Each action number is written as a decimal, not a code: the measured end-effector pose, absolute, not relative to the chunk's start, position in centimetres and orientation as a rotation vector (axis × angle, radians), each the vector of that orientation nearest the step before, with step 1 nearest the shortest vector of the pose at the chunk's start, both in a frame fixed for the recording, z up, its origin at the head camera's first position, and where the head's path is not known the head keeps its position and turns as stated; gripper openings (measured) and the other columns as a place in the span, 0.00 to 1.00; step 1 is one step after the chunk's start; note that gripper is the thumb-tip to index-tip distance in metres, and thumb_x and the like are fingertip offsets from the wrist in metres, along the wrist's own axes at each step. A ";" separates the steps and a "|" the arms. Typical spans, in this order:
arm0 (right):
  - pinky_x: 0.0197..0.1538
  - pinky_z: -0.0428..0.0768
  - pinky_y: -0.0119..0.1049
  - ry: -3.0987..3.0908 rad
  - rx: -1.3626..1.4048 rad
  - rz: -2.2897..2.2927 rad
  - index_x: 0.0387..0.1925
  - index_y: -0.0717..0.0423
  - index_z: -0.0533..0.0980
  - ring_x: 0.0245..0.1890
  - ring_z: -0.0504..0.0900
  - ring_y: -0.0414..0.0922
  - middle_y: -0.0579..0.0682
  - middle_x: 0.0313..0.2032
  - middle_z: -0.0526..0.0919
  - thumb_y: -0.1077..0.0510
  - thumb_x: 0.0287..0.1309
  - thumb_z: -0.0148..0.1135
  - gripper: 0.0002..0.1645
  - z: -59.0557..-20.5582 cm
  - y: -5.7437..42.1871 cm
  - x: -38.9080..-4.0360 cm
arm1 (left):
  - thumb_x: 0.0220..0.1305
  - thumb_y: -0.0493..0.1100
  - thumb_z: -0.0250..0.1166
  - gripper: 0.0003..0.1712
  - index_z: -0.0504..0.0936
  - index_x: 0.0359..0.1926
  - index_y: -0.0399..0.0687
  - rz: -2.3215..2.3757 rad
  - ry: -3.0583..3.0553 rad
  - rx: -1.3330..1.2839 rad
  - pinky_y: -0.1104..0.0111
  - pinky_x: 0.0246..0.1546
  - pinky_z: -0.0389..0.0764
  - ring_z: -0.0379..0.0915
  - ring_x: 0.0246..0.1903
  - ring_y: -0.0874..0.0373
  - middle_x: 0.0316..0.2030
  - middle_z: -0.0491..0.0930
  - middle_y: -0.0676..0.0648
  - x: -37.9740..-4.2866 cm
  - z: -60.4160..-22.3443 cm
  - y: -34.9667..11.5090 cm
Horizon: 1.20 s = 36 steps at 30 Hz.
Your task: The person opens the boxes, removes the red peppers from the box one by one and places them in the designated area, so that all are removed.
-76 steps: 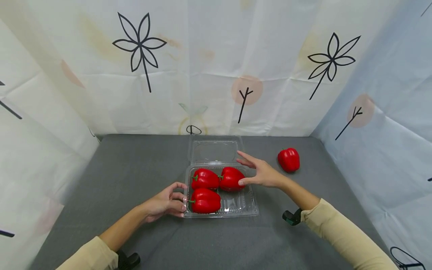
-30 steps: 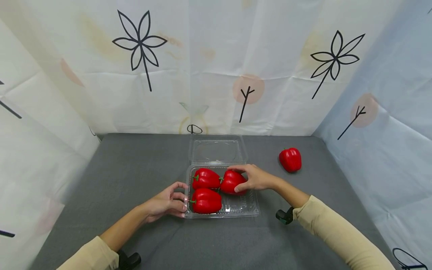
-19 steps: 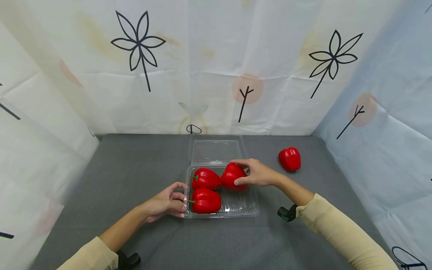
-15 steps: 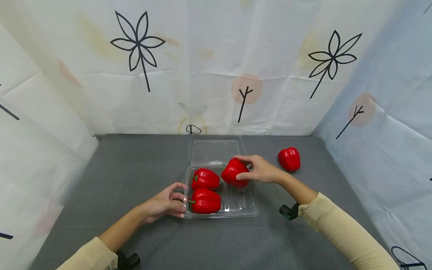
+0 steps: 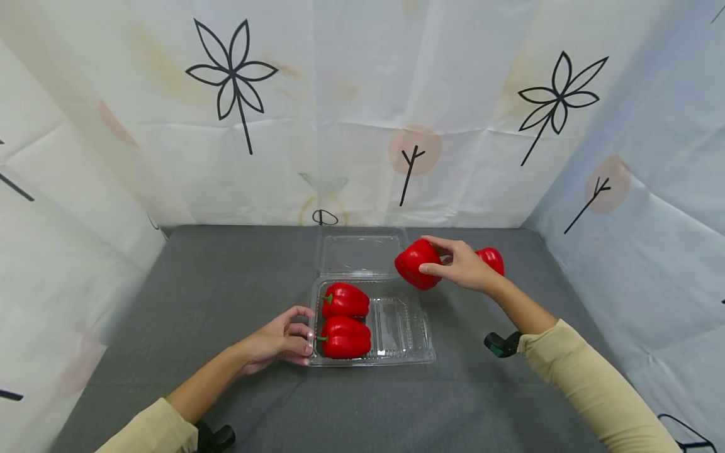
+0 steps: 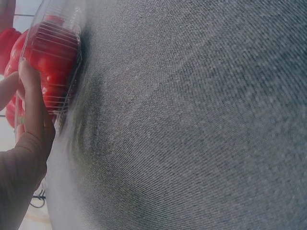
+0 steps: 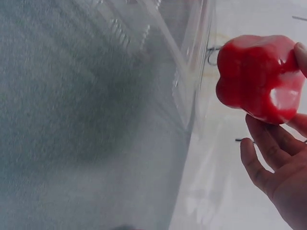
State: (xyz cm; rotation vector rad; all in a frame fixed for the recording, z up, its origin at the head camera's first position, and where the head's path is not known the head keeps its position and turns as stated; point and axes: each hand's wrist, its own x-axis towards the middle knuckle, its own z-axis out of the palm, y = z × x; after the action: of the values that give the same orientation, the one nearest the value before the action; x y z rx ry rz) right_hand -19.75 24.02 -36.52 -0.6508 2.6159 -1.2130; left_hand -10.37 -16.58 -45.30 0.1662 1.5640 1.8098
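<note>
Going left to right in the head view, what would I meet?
Left hand, two shiny red bell peppers in a clear rectangular plastic container, held red bell pepper in the right hand, partly hidden red bell pepper behind it.

In the head view, the right hand [image 5: 461, 265] hides part of the bell pepper [image 5: 493, 258] at three o'clock. The wrist views chop that hand off at four o'clock and the left hand [image 6: 32, 129] at eight. A dark, blurry blob [image 7: 127, 228] at six o'clock, right wrist view, is too small to tell.
</note>
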 end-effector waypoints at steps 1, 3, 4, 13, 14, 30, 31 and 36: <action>0.43 0.85 0.44 2.636 -0.627 -1.213 0.71 0.61 0.64 0.50 0.80 0.58 0.61 0.56 0.79 0.53 0.60 0.68 0.42 -36.6 24.3 -19.8 | 0.63 0.30 0.64 0.36 0.54 0.66 0.39 1.812 1.563 0.169 0.58 0.40 0.86 0.80 0.33 0.55 0.39 0.76 0.44 -10.4 -45.3 -16.6; 0.42 0.85 0.45 2.675 -0.571 -1.209 0.71 0.61 0.63 0.51 0.79 0.59 0.62 0.57 0.78 0.52 0.60 0.68 0.42 -36.7 24.7 -20.0 | 0.62 0.30 0.64 0.36 0.54 0.65 0.39 1.815 1.559 0.171 0.59 0.40 0.86 0.80 0.32 0.55 0.39 0.76 0.45 -10.4 -45.3 -16.5; 0.42 0.85 0.46 2.694 -0.543 -1.205 0.71 0.61 0.63 0.52 0.79 0.59 0.62 0.57 0.78 0.51 0.60 0.68 0.42 -36.8 24.9 -20.1 | 0.62 0.30 0.64 0.36 0.54 0.65 0.38 1.816 1.558 0.172 0.59 0.40 0.86 0.80 0.32 0.55 0.39 0.76 0.45 -10.4 -45.3 -16.5; 0.48 0.83 0.53 2.794 -0.337 -1.233 0.72 0.63 0.61 0.57 0.74 0.62 0.66 0.61 0.74 0.50 0.62 0.65 0.43 -38.2 26.2 -20.4 | 0.61 0.30 0.65 0.37 0.54 0.65 0.39 1.820 1.557 0.164 0.59 0.39 0.86 0.81 0.32 0.54 0.39 0.76 0.45 -10.3 -45.4 -16.5; 0.49 0.83 0.53 2.803 -0.321 -1.238 0.72 0.64 0.61 0.57 0.74 0.62 0.66 0.61 0.73 0.50 0.62 0.65 0.43 -38.3 26.4 -20.4 | 0.61 0.30 0.65 0.37 0.54 0.65 0.39 1.820 1.557 0.162 0.58 0.39 0.86 0.81 0.32 0.54 0.39 0.76 0.45 -10.3 -45.4 -16.5; 0.55 0.78 0.59 2.902 -0.092 -1.145 0.71 0.71 0.57 0.58 0.73 0.65 0.71 0.63 0.70 0.51 0.65 0.63 0.44 -42.3 27.2 -21.3 | 0.62 0.30 0.65 0.37 0.54 0.66 0.39 1.819 1.562 0.151 0.58 0.40 0.86 0.81 0.32 0.54 0.39 0.76 0.44 -10.3 -45.4 -16.5; 0.56 0.78 0.59 2.911 -0.086 -1.140 0.71 0.71 0.57 0.58 0.73 0.65 0.71 0.62 0.71 0.51 0.65 0.63 0.44 -42.6 27.2 -21.4 | 0.62 0.30 0.65 0.37 0.54 0.66 0.39 1.819 1.562 0.151 0.58 0.40 0.86 0.81 0.32 0.54 0.39 0.76 0.44 -10.3 -45.4 -16.5; 0.58 0.76 0.60 2.949 -0.064 -1.109 0.70 0.73 0.58 0.60 0.72 0.65 0.71 0.62 0.71 0.50 0.66 0.63 0.43 -43.7 27.3 -21.8 | 0.62 0.30 0.64 0.37 0.54 0.66 0.40 1.823 1.563 0.153 0.58 0.40 0.86 0.81 0.32 0.54 0.39 0.76 0.44 -10.3 -45.4 -16.5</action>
State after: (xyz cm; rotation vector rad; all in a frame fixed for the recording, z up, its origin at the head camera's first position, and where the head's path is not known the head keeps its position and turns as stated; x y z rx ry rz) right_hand -21.77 27.31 -43.67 -0.0645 2.9490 -1.1088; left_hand -10.32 -16.50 -45.44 0.1528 1.5627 1.8230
